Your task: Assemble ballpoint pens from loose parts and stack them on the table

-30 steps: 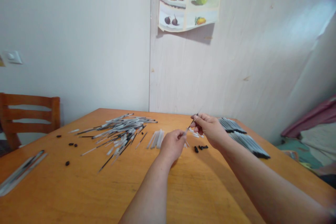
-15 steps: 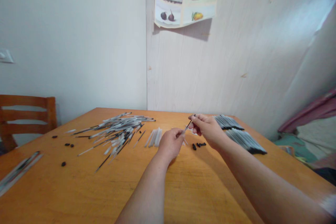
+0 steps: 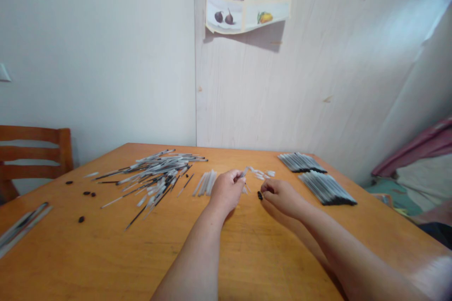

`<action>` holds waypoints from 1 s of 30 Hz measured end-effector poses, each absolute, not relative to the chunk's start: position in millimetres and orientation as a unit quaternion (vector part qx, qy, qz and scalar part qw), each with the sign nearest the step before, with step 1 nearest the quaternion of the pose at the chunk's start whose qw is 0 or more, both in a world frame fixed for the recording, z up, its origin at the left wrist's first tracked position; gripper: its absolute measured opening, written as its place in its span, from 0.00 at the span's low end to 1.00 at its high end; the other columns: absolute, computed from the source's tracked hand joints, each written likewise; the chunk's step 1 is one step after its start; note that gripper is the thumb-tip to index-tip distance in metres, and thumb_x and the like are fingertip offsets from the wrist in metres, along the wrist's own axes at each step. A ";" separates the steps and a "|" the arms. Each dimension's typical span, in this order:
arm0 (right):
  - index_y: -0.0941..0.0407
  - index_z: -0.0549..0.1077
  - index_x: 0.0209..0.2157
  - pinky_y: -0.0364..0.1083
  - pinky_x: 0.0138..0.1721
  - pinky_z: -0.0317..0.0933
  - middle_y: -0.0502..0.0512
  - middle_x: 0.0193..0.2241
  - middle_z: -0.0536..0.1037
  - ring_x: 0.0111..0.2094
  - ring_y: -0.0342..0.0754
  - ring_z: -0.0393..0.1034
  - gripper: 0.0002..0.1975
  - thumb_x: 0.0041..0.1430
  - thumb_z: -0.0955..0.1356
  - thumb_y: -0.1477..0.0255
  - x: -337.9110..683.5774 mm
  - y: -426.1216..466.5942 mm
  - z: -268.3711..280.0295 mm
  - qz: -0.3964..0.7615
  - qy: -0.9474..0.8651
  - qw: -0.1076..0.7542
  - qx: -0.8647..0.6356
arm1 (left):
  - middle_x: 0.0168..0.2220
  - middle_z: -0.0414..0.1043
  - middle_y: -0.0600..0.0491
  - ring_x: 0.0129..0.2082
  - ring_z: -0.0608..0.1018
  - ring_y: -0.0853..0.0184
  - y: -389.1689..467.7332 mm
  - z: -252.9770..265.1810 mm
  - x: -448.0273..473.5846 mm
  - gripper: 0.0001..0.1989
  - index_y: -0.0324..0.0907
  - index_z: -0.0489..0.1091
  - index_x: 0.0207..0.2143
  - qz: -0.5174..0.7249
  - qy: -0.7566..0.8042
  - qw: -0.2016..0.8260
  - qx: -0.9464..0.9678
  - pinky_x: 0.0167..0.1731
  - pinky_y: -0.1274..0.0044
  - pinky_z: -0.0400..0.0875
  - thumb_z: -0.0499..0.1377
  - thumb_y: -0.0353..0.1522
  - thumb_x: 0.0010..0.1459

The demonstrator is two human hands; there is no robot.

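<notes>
My left hand (image 3: 228, 191) is closed in a pinch around a pen barrel (image 3: 244, 172), a thin translucent tube whose tip sticks up past the fingers. Down at the tabletop, my right hand (image 3: 280, 196) has its fingers bent together beside small black pen plugs (image 3: 260, 195). What those fingertips hold, if anything, is hidden. Just beyond both hands lie small white pieces (image 3: 259, 174). Left of my left hand is a short row of translucent barrels (image 3: 205, 183).
A loose heap of pen parts (image 3: 155, 171) covers the table's (image 3: 176, 263) left middle. Two neat batches of black-ended pens, a far one (image 3: 300, 162) and a nearer one (image 3: 326, 188), lie at right. Scattered black plugs (image 3: 81, 219) and a chair (image 3: 35, 153) are at left.
My right hand has come down from the barrel, away from the dark thin piece it held there, to the black plugs on the table. My left hand still grips the barrel.
</notes>
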State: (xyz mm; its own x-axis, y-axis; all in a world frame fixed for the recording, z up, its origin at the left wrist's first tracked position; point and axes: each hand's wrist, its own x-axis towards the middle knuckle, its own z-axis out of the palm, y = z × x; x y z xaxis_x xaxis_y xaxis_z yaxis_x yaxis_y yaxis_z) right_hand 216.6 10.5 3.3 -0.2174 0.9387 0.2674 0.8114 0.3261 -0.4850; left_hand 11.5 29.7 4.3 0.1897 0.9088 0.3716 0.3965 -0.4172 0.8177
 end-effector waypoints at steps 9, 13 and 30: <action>0.56 0.73 0.29 0.42 0.31 0.52 0.53 0.29 0.77 0.31 0.46 0.67 0.07 0.51 0.63 0.77 210.8 2.2 -5.3 0.085 -0.781 0.189 -0.590 | 0.35 0.78 0.50 0.34 0.75 0.66 31.2 3.4 10.0 0.13 0.42 0.76 0.39 0.440 0.459 0.268 0.724 0.37 0.77 0.67 0.54 0.36 0.58; 0.56 0.71 0.27 0.42 0.29 0.50 0.53 0.26 0.76 0.29 0.45 0.65 0.05 0.51 0.63 0.77 209.8 1.5 -6.8 0.098 -0.777 0.185 -0.593 | 0.36 0.78 0.50 0.34 0.75 0.66 31.6 2.5 9.6 0.13 0.42 0.76 0.39 0.436 0.456 0.267 0.729 0.37 0.77 0.67 0.55 0.36 0.58; 0.55 0.68 0.33 0.41 0.25 0.60 0.47 0.23 0.71 0.23 0.42 0.65 0.05 0.53 0.65 0.70 214.8 -10.2 23.5 0.306 -0.676 0.415 -0.526 | 0.33 0.77 0.52 0.33 0.74 0.67 23.2 5.5 15.6 0.11 0.43 0.76 0.37 0.398 0.421 0.235 0.780 0.35 0.77 0.65 0.54 0.34 0.58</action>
